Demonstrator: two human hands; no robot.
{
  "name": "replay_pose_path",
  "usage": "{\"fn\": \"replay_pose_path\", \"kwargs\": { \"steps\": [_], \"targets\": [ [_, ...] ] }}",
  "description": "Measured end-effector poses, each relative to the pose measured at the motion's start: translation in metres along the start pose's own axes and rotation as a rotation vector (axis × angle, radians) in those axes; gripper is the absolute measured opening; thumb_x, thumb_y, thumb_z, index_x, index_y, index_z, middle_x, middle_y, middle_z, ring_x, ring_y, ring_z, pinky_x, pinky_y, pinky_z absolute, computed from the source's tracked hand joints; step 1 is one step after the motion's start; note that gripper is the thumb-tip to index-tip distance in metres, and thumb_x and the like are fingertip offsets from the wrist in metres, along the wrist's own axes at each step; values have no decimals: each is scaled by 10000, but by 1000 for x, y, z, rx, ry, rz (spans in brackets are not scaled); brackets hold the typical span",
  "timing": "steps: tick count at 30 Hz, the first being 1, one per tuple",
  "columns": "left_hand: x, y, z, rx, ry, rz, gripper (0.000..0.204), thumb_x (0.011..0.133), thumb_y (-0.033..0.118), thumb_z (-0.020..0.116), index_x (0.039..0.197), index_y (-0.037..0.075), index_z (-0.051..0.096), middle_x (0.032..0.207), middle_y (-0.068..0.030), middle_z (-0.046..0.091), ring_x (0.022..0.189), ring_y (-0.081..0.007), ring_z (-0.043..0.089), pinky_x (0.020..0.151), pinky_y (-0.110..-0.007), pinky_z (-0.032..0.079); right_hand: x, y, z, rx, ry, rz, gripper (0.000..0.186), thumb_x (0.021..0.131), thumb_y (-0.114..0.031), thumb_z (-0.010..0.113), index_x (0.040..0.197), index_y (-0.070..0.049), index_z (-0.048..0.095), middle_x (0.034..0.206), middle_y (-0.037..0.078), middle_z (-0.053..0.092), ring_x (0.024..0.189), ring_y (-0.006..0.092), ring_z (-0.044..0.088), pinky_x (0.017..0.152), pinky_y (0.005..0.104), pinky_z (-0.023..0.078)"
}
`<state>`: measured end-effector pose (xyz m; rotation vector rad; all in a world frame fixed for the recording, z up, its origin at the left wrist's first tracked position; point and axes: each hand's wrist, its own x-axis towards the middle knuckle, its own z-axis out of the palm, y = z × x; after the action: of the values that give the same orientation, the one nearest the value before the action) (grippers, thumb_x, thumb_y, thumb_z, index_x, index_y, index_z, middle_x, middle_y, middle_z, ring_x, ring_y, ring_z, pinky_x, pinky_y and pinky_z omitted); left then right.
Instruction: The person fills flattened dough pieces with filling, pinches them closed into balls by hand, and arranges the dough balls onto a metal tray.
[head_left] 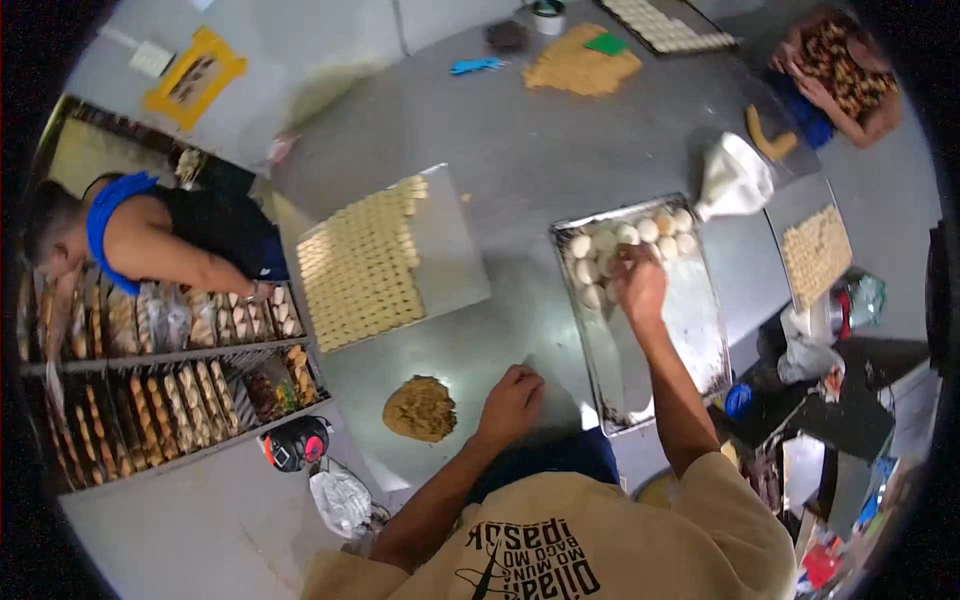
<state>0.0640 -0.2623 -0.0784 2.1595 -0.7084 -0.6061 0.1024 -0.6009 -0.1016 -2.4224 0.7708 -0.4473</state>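
Tan T-shirt cloth [610,530] with dark printing fills the bottom centre, nearest the camera, the wearer's bare forearms reaching forward from it. White rounds [627,234] sit clustered in rows at the far end of a long metal tray [698,320], right of centre. The right hand [641,285] reaches down among them, fingers bunched into a narrow grip; whether one is held cannot be told. The tray's near part is bare and scuffed. The left hand [510,405] lies loosely curled near the front of the grey tabletop [520,270]; whether its grip holds anything cannot be told. Just left of it sits a brown crumbly mound [420,408]. Beyond that, a board [450,250] carries close rows of small pale pieces [360,270]. A white cone-shaped bag [735,180] lies by the tray's far right corner. Farther off lies a tan flattened mass [575,65] with a green piece [607,43] on it. At left, a person [165,225] leans over a loaded rack [190,355]; another person [840,75] is at upper right.
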Motion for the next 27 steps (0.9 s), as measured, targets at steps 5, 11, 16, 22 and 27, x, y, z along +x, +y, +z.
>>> {"fn": "replay_pose_path", "kwargs": {
  "steps": [5,11,16,22,27],
  "targets": [
    [-41,-26,-77,-19,191,-38,164,990,126,764,1122,30,784,1195,-159,710,1058,-393,729,925,-468,601,38,-156,146,96,-272,-325,248,979,-252,745,1138,-73,810,1205,182,771,1104,386,742,945,509,611],
    [-97,-62,-141,29,420,-243,173,999,120,751,1122,7,798,1116,-211,738,1008,-412,733,893,-462,603,109,-250,300,-30,-79,-622,187,978,-202,713,1123,-111,788,1106,137,759,1066,374,743,871,527,625],
    [-134,-83,-142,-31,609,-465,180,1007,91,747,1159,20,811,1115,-206,765,909,-381,766,823,-453,620,126,-271,329,-238,-94,-760,210,1004,-205,669,1164,-99,754,1098,164,763,1027,384,757,761,527,632],
    [-116,-78,-142,-77,575,-441,170,1030,85,721,1147,1,812,1062,-161,777,917,-261,764,825,-365,612,101,-259,268,68,-145,-397,198,971,-155,751,1158,-92,760,1101,133,779,895,301,764,687,472,613],
    [-62,-48,-169,-790,487,-492,303,1111,214,696,1274,-36,748,1172,-124,795,1012,-226,768,854,-371,620,23,-272,132,1197,-889,317,141,969,-72,811,1103,-72,770,981,23,752,851,160,738,716,351,599]
  ]
}}
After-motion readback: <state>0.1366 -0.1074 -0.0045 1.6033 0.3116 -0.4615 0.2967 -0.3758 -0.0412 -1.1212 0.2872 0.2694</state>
